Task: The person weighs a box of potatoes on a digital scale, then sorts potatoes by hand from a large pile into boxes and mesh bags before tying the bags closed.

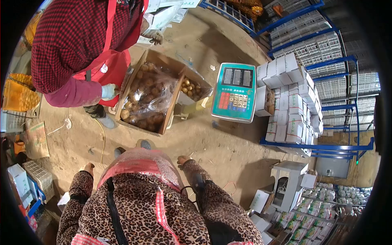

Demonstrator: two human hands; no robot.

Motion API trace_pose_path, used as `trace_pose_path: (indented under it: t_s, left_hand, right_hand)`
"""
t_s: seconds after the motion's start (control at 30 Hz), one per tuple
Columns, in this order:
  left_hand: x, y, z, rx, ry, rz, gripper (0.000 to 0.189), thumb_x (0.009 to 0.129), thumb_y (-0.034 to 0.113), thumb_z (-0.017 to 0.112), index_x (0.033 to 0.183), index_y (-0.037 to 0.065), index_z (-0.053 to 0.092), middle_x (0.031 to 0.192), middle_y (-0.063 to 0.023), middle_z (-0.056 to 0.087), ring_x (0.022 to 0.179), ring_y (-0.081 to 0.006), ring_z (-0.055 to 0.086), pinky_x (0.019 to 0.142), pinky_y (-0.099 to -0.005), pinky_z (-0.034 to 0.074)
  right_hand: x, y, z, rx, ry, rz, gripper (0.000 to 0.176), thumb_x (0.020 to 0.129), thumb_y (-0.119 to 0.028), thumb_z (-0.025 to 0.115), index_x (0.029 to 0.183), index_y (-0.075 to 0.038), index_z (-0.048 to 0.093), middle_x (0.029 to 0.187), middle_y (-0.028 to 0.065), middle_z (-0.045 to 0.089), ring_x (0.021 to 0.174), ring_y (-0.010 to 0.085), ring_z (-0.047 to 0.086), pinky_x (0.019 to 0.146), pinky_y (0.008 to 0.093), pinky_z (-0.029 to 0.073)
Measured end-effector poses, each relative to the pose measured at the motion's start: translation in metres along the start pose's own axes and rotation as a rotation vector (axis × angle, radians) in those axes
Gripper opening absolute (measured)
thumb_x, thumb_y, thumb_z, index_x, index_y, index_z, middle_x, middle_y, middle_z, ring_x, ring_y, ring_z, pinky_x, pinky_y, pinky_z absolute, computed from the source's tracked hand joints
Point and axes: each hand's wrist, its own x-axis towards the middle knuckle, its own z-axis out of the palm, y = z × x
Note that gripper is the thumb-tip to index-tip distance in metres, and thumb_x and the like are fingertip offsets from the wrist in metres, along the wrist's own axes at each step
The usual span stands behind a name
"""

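Note:
My left hand (88, 168) hangs low at my side over the dirt floor, its fingers loosely apart and nothing seen in it. On the other side, my right hand (184, 159) is also held out low, fingers apart, touching nothing. Ahead of me is a wooden bin (121, 115) of potatoes (143, 90), partly covered by a clear plastic sheet (160, 98). Beyond its far side, smaller potatoes (190, 88) lie in another container. A co-worker in a red apron (110, 67) stands at the bin, one gloved hand (109, 92) near its edge.
A green digital scale (233, 93) stands right of the bin. Behind it, white cartons (292, 110) are stacked on a blue rack (326, 146). A grey stand (289, 183) and bagged goods (312, 216) are at lower right. Crates (39, 178) sit at left.

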Motion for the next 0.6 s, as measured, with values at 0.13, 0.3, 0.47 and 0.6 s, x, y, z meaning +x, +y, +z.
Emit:
trace_pose_path:
  t_s: [0.13, 0.3, 0.47, 0.6]
  left_hand:
    - [0.007, -0.005, 0.028, -0.047, -0.084, -0.090, 0.020, 0.091, 0.016, 0.048, 0.105, 0.012, 0.062, 0.103, -0.0166, 0.065, 0.101, -0.0295, 0.061, 0.088, -0.0382, 0.048]
    - [-0.036, 0.064, -0.012, -0.102, -0.121, -0.220, 0.026, 0.089, 0.027, 0.054, 0.107, 0.010, 0.062, 0.106, -0.0161, 0.064, 0.103, -0.0300, 0.060, 0.090, -0.0388, 0.046]
    - [-0.041, 0.065, -0.006, -0.082, -0.025, -0.177, 0.025, 0.088, 0.026, 0.054, 0.106, 0.010, 0.062, 0.103, -0.0174, 0.065, 0.099, -0.0315, 0.061, 0.087, -0.0401, 0.048]
    - [-0.016, 0.019, 0.027, -0.270, 0.069, -0.189, 0.023, 0.091, 0.015, 0.050, 0.109, 0.007, 0.061, 0.094, -0.0170, 0.066, 0.089, -0.0280, 0.064, 0.078, -0.0361, 0.050]
  right_hand:
    - [0.003, 0.004, -0.017, -0.161, -0.029, 0.054, 0.040, 0.083, -0.008, 0.061, 0.122, -0.005, 0.052, 0.107, 0.0100, 0.063, 0.091, 0.0195, 0.063, 0.070, 0.0307, 0.054]
    - [0.029, 0.004, -0.031, 0.048, 0.007, 0.125, 0.036, 0.089, -0.023, 0.049, 0.122, -0.008, 0.054, 0.106, 0.0086, 0.063, 0.084, 0.0163, 0.063, 0.063, 0.0305, 0.050]
    - [0.025, -0.033, -0.046, -0.520, -0.055, -0.131, 0.030, 0.087, -0.017, 0.055, 0.115, -0.008, 0.060, 0.103, 0.0088, 0.066, 0.084, 0.0193, 0.064, 0.075, 0.0323, 0.051]
    - [0.085, 0.007, -0.036, -0.209, -0.045, -0.154, 0.041, 0.088, -0.030, 0.054, 0.121, -0.005, 0.055, 0.108, 0.0118, 0.063, 0.081, 0.0209, 0.063, 0.067, 0.0341, 0.051]
